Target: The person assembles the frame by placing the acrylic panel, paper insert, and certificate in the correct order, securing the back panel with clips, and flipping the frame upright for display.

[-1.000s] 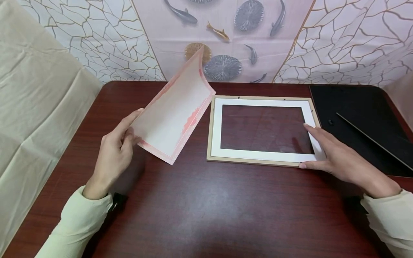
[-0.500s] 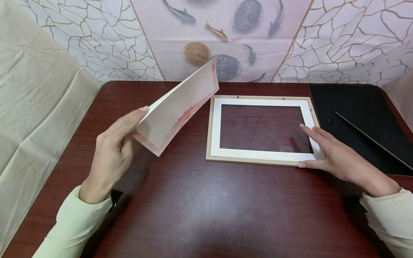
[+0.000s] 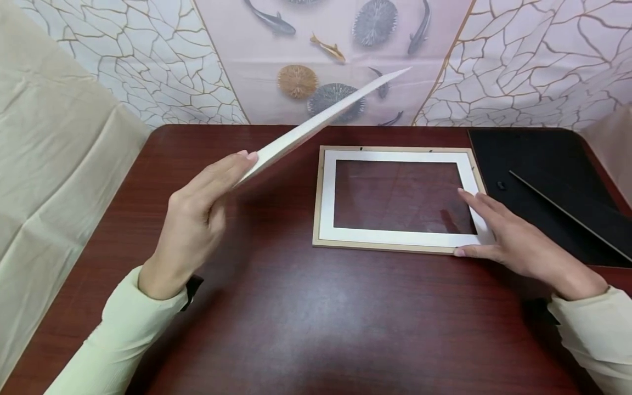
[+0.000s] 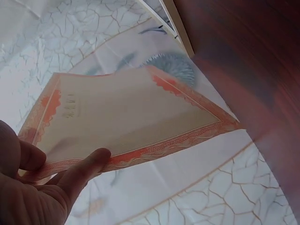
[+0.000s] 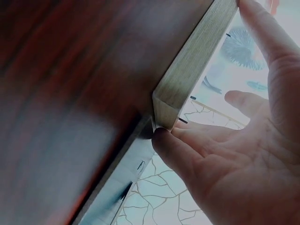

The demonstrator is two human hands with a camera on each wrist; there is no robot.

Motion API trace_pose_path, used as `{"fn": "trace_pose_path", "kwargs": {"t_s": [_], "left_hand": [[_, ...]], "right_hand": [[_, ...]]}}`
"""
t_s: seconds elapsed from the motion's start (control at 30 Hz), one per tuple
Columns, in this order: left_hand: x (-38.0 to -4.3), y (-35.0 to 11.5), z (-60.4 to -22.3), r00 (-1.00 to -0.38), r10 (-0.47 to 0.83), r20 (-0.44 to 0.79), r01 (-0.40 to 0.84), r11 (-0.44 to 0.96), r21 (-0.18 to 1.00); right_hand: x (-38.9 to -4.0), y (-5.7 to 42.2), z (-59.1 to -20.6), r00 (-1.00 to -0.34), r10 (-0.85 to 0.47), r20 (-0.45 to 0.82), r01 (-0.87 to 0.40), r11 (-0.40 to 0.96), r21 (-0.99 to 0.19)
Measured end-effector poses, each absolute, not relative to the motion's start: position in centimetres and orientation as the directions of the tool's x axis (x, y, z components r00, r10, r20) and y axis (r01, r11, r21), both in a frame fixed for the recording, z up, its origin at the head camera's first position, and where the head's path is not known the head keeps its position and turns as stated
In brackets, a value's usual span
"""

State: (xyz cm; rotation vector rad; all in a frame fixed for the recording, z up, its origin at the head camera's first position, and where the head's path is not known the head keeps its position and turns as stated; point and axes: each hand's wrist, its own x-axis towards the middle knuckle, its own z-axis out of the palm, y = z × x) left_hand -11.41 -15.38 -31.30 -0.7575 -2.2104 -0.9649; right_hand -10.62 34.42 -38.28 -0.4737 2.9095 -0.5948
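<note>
My left hand (image 3: 197, 214) pinches one edge of a pale paper sheet (image 4: 126, 119) between thumb and fingers, holding it above the left half of a dark red-brown desk (image 3: 306, 318), towards the far edge. The sheet is tilted: the head view has it nearly edge-on, its free end rising to the right in front of the patterned cloth (image 3: 148, 66) behind the desk. The left wrist view shows its ornate orange-pink border and a few small printed characters, too faint to read. My right hand (image 3: 518, 241) rests at the near right corner of a light wood picture frame (image 3: 385, 248), fingers straight and spread apart, thumb on the near side, one finger reaching over the white mat (image 3: 395, 236). The frame lies flat, right of the desk's centre and closer to its far edge. Just beside it, at the desk's far right corner, is a black board (image 3: 538, 151) with a thin dark panel (image 3: 568, 214) slanting across it.
</note>
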Motion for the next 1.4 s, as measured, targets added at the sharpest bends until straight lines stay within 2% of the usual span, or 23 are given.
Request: {"fn": "trace_pose_path", "kwargs": {"t_s": [0.13,0.37,0.7,0.97,1.17,1.4], "left_hand": [[-11.6,-14.6,-31.6,-0.63,0.329,0.704,0.722,0.583,0.374],[-11.9,-12.2,-32.2,-0.553,0.499,0.668,0.785,0.58,0.217],[-12.8,-7.7,-33.0,-0.464,0.602,0.65,0.853,0.501,0.145],[-13.7,-6.2,-33.1,-0.417,0.653,0.632,0.863,0.502,0.052],[-14.3,-5.9,-33.2,-0.398,0.724,0.564,0.869,0.495,-0.023],[-14.4,-6.5,-33.9,-0.394,0.788,0.473,0.893,0.45,-0.006]], "right_hand": [[-10.7,34.3,-38.2,-0.945,-0.322,-0.064,-0.264,0.861,-0.434],[-10.7,34.3,-38.3,-0.951,-0.298,-0.08,-0.226,0.851,-0.475],[-10.7,34.3,-37.9,-0.953,-0.271,-0.136,-0.174,0.856,-0.486],[-10.8,34.3,-38.1,-0.953,-0.289,-0.086,-0.216,0.852,-0.477],[-11.0,34.2,-38.6,-0.953,-0.3,-0.032,-0.247,0.836,-0.489],[-11.3,34.2,-39.1,-0.939,-0.333,0.081,-0.326,0.795,-0.512]]}}
